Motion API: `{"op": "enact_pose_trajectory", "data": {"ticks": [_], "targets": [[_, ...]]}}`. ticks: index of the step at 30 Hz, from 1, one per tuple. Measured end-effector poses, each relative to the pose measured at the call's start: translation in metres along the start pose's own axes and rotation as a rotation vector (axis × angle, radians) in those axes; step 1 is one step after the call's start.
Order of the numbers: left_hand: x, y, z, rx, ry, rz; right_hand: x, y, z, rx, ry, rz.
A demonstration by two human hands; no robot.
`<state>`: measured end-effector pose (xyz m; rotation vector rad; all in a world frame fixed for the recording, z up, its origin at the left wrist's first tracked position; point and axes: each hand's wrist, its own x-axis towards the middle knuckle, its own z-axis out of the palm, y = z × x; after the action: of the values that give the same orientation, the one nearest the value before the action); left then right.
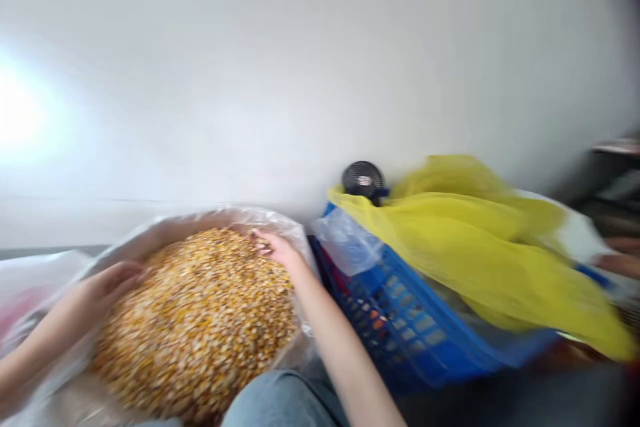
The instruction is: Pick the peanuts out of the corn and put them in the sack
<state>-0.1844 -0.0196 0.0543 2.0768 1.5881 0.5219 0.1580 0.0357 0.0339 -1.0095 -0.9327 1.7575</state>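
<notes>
A large clear plastic-lined sack (165, 230) stands in front of me, its mouth wide, heaped with yellow dried corn kernels (200, 313). At the heap's left edge, my left hand (121, 279) rests with its fingers stretched toward the kernels, holding nothing I can see. My right hand (275, 247) is at the far right of the heap, near the sack's rim, its fingers curled round a few corn kernels. Motion blurs both hands somewhat.
Right of the sack stands a blue plastic basket (415, 320), partly covered by yellow mesh cloth (480, 233). Behind its corner is a small black fan (363, 180). My knee (283, 400) is close to the sack. A white wall (300, 80) rises behind.
</notes>
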Motion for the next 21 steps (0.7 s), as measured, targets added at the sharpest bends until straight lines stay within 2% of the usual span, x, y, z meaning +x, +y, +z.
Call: {"op": "enact_pose_trajectory", "data": {"ticks": [3,5,7,9,13,15,17,19,21], "targets": [[-0.009,-0.012,-0.035,0.030,0.171,-0.183,0.007,0.007,-0.006,0.051,-0.058,0.033],[-0.020,-0.028,-0.059,0.030,0.246,-0.233,0.011,0.011,-0.010,0.073,-0.086,0.047],[-0.036,-0.050,-0.077,0.012,0.249,-0.296,0.013,0.016,-0.013,0.043,-0.002,0.032],[-0.054,-0.075,-0.086,0.004,0.195,-0.392,0.013,0.020,-0.014,-0.013,0.022,0.040],[-0.082,-0.113,-0.082,0.058,0.153,-0.518,0.009,0.024,-0.001,-0.029,0.036,0.069],[-0.090,-0.120,-0.076,0.047,0.168,-0.521,0.009,0.021,0.021,0.022,-0.007,0.075],[-0.095,-0.122,-0.072,-0.012,0.212,-0.513,0.011,0.016,0.058,0.044,-0.115,0.092],[-0.097,-0.124,-0.068,-0.086,0.277,-0.491,0.013,0.013,0.113,0.004,-0.273,0.132],[-0.096,-0.124,-0.067,-0.148,0.354,-0.456,0.015,0.018,0.179,-0.088,-0.440,0.149]]}}
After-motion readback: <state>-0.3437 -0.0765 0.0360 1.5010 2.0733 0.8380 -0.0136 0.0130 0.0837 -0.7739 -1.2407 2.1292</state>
